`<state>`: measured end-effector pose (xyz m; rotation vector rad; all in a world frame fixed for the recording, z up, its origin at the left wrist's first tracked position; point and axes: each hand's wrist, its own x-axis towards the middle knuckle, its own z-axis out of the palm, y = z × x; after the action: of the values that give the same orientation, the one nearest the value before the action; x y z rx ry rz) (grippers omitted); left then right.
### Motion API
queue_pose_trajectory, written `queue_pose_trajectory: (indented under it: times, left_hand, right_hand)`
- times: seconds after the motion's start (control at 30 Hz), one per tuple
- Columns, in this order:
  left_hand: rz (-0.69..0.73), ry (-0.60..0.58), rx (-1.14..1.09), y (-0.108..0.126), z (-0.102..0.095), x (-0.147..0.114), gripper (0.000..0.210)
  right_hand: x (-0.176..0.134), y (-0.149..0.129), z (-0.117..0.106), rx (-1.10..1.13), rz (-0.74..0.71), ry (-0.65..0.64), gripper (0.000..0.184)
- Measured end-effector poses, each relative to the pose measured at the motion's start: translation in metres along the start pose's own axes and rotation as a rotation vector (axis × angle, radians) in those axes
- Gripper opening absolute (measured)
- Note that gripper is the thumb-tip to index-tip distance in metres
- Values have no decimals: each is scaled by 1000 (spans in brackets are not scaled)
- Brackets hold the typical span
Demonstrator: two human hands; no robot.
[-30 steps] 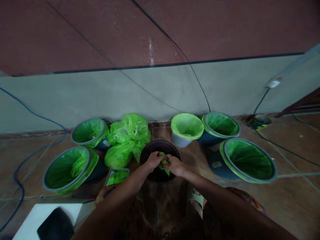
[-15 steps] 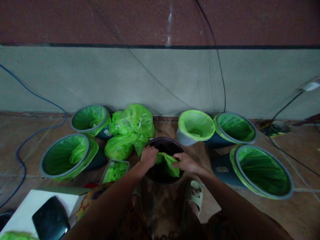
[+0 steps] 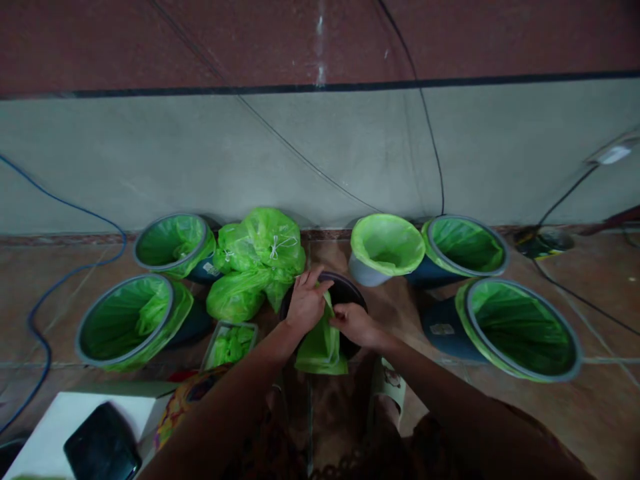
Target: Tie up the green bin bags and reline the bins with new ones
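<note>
A thin green plastic bag (image 3: 320, 350) hangs from my two hands over a dark round bin (image 3: 354, 293). My left hand (image 3: 306, 303) grips the bag's upper edge, fingers pointing up near the far rim. Close beside it, my right hand (image 3: 354, 323) pinches the bag's right edge. The lower end of the bag drapes over the near rim of the bin. Behind my left hand sit tied green bags (image 3: 270, 243), full and fastened with white string. A small tray (image 3: 209, 347) of folded green bags (image 3: 233, 343) lies to the left.
Lined bins stand on both sides: a left front bin (image 3: 83, 333), a left back bin (image 3: 143, 243), a white bin (image 3: 367, 270), a right back bin (image 3: 500, 267) and a right front bin (image 3: 577, 353). A black device (image 3: 103, 443) rests on a white box (image 3: 55, 420). A blue cable (image 3: 35, 307) crosses the floor.
My hands have come closer together. The bag, bunched inside the bin before, is now raised and hangs down over the near rim. The view has shifted slightly.
</note>
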<state>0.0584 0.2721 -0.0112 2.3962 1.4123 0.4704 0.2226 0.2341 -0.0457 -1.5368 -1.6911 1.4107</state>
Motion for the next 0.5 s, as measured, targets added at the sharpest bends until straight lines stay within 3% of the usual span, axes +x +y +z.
queue_pose_trajectory:
  times: [0.1, 0.2, 0.3, 0.5]
  left_hand:
    - [-215, 131, -109, 4, -1, 4, 58]
    - [-394, 0, -319, 5, 3, 4, 37]
    - [-351, -235, -507, 5, 12, 0, 28]
    - [-318, -322, -675, -3, 27, -5, 37]
  right_hand:
    - [1, 3, 6, 285, 142, 52, 20]
    - [2, 2, 4, 606, 265, 134, 28]
    - [2, -3, 2, 809, 279, 190, 38]
    - [1, -8, 3, 885, 245, 213, 41]
